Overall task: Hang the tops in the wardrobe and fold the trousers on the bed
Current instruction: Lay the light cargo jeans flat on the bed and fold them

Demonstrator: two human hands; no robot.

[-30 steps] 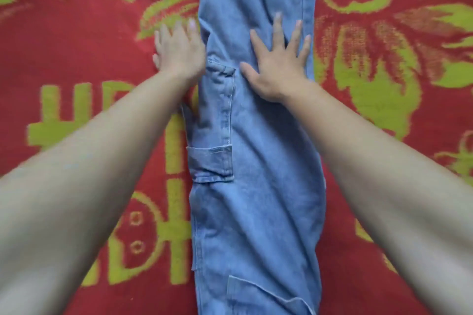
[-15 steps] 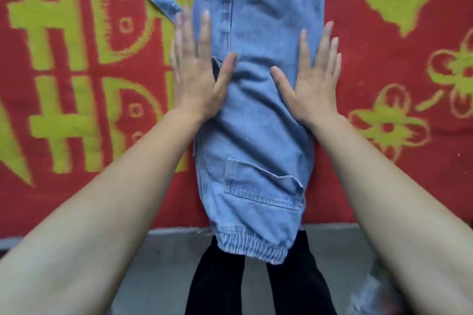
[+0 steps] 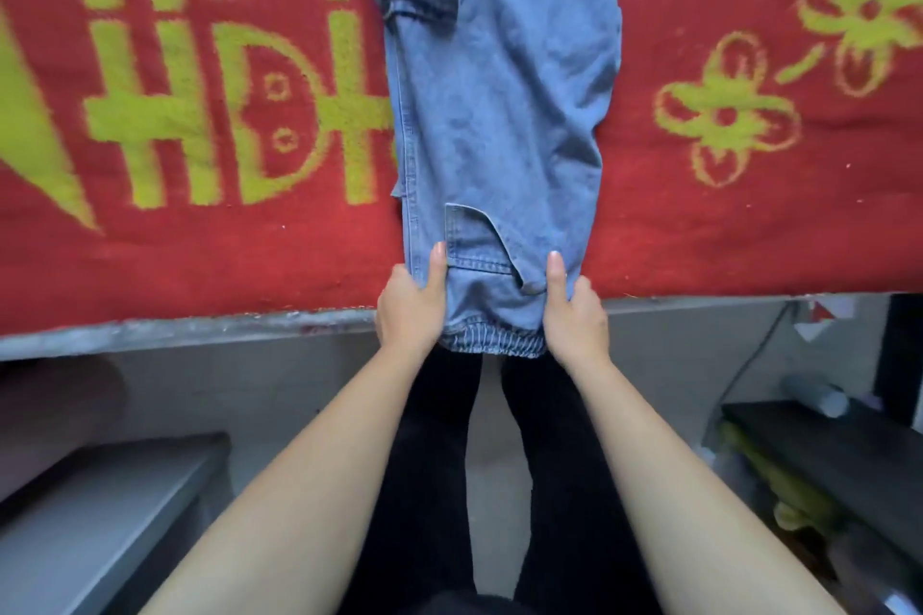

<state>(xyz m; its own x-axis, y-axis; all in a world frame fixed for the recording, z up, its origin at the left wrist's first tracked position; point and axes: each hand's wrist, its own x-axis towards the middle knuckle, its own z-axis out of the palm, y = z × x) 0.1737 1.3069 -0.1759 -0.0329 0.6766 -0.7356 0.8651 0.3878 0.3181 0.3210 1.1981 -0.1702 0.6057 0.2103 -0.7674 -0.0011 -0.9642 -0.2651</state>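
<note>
Snugly, trousers [image 3: 499, 115] between left hand [image 3: 412, 310], right hand [image 3: 574, 315]

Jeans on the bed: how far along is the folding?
Done: the jeans lie flat as one long strip on the red blanket. In hand: the left hand and right hand pinch the cuff end at the near edge. Left: no crosswise fold yet; tops and wardrobe are out of view.

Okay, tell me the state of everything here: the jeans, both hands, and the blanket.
Blanket, spread flat.
Jeans, laid flat lengthwise on the blanket, cuff hanging past the edge.
Left hand, grip pinching the jeans near the cuff, thumb on top.
Right hand, same grip on the opposite side.
</note>
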